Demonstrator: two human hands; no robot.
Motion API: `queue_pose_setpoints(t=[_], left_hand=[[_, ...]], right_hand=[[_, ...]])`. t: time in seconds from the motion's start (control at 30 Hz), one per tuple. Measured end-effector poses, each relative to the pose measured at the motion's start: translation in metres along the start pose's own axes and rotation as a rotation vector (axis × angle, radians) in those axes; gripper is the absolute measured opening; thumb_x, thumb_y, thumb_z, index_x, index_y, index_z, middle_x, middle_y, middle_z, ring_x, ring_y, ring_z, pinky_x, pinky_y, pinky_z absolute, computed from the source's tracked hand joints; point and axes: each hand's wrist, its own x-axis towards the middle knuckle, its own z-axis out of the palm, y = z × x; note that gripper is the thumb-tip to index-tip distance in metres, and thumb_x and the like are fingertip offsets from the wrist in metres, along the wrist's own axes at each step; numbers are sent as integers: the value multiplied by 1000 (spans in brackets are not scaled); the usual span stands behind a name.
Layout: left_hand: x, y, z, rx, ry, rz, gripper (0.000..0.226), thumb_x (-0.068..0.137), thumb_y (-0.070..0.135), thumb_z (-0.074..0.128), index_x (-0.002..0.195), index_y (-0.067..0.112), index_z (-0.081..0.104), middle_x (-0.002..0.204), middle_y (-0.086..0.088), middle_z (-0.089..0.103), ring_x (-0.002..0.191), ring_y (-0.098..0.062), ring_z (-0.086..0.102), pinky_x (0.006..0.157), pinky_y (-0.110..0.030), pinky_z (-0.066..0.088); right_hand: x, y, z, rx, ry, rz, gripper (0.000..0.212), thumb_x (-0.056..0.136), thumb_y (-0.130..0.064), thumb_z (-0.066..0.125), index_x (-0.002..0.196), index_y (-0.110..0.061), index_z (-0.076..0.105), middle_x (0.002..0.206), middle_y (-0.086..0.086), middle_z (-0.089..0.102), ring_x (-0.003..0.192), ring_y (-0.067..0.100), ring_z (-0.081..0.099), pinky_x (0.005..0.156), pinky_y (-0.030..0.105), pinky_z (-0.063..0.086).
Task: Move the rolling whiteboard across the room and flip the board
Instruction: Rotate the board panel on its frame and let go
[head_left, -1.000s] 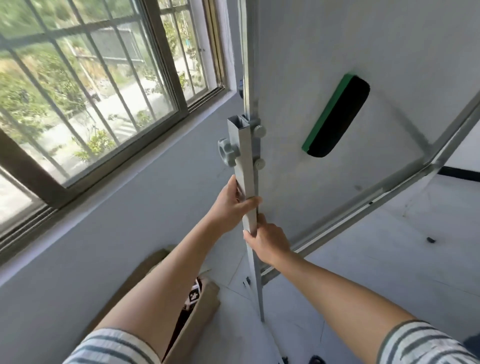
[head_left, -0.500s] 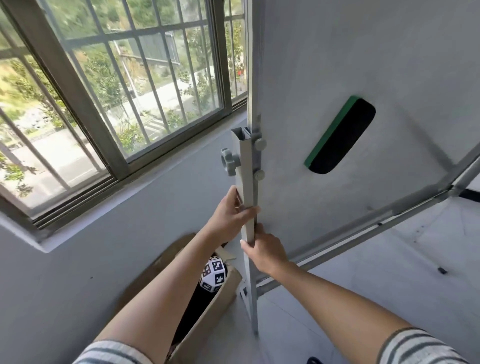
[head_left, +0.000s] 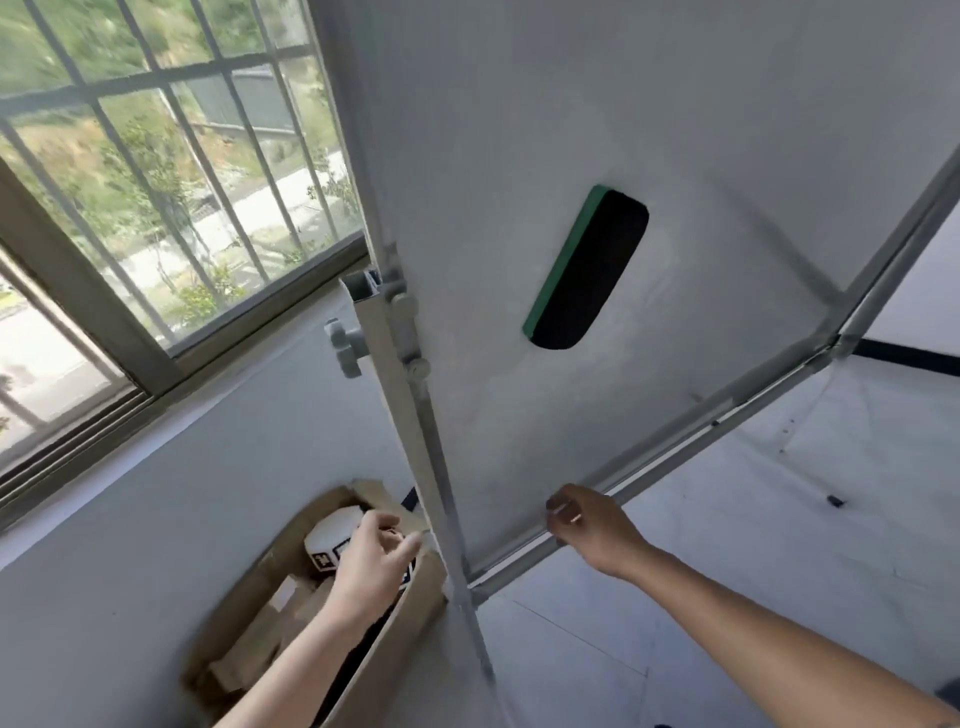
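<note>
The whiteboard (head_left: 519, 130) fills the upper right, its grey surface tilted, with a green-and-black eraser (head_left: 587, 270) stuck on it. Its metal stand post (head_left: 395, 395) runs down the middle, with a locking knob (head_left: 345, 343) on its left side. My left hand (head_left: 371, 558) hovers just left of the post with fingers apart, holding nothing. My right hand (head_left: 592, 525) is at the board's lower frame edge (head_left: 675, 441), fingers curled against it; whether it grips the frame is unclear.
A barred window (head_left: 156, 208) and a grey wall (head_left: 156, 519) stand close on the left. An open cardboard box (head_left: 374, 660) with a marked white ball (head_left: 332, 535) sits by the post's foot. Pale floor (head_left: 753, 545) stretches to the right.
Both hands have let go of the stand post. The left hand moved down and left of it; the right hand moved right to the board's lower frame edge.
</note>
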Motion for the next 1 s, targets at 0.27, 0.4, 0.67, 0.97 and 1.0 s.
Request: queue_pose_setpoints(t=[0.27,0.4,0.67,0.97,1.0], left_hand=[[-18,-6,94,-145,-223,-192,17,72,24,75,80,10,70,58,-9,63,49,-16,55,51,-24,42],[-2,45,160,-134,-353,-257,40,59,26,87,85,4,65,60,-5,66,47,-14,58,44,-20,45],[22,181,291,-174,-419,-84,33,63,34,66,88,13,63,68,-5,69,63,-17,62,59,-27,45],[94,256,381,-76,-517,18,24,69,29,69,86,13,64,64,-5,68,60,-13,63,63,-27,47],[103,264,390,-83,-514,25,23,69,27,70,86,13,64,63,-4,68,60,-14,63,63,-27,47]], right_hand=[[-34,140,-108,211,112,239,10,86,-27,66,91,-18,65,85,5,73,68,10,73,62,33,53],[-47,196,-170,297,195,346,9,86,-24,67,90,-16,67,80,4,75,68,12,74,61,34,53],[-61,273,-271,346,320,488,5,89,-25,63,91,-21,65,84,0,75,67,7,73,61,30,55],[-13,319,-339,447,416,573,6,88,-22,64,93,-18,66,83,2,76,68,12,73,62,34,55],[-2,321,-348,447,428,567,6,88,-22,64,93,-18,65,83,2,76,68,12,73,62,33,55]])
